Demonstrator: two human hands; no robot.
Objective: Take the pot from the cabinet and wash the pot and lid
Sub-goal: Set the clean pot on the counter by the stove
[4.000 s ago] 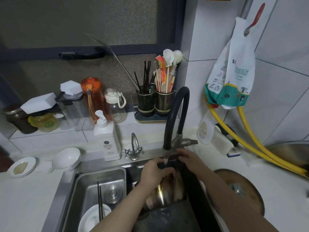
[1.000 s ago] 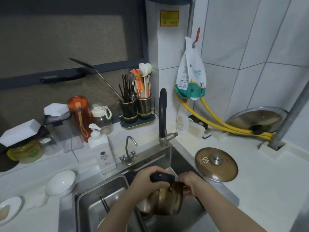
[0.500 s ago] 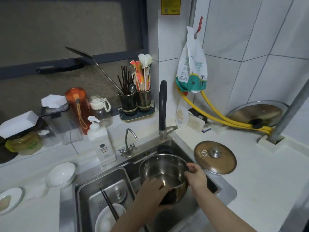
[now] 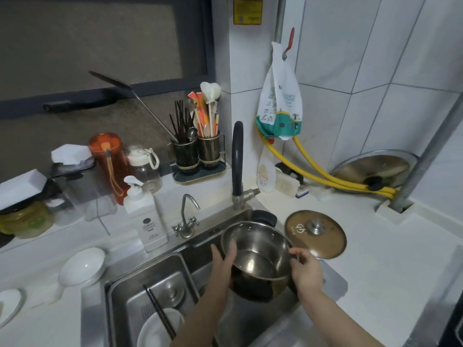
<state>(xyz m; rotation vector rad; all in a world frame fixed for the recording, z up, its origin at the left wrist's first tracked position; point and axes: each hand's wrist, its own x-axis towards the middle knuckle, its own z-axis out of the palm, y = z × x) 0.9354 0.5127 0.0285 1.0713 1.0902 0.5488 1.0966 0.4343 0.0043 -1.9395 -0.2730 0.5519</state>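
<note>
From the head view, the pot [image 4: 258, 256] now sits mouth-up over the sink [image 4: 120, 291], where a second ago it was tipped over. The left hand [image 4: 223, 261] fingers curl over its near rim; the right hand [image 4: 305, 271] pinches the opposite rim. Rinsing looks finished; the lid [image 4: 315, 232] waits unwashed on the counter [image 4: 388, 284]

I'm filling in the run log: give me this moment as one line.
stage: washing pot | pot: upright over sink | left hand: on rim | right hand: on rim | lid: on counter, untouched
</note>
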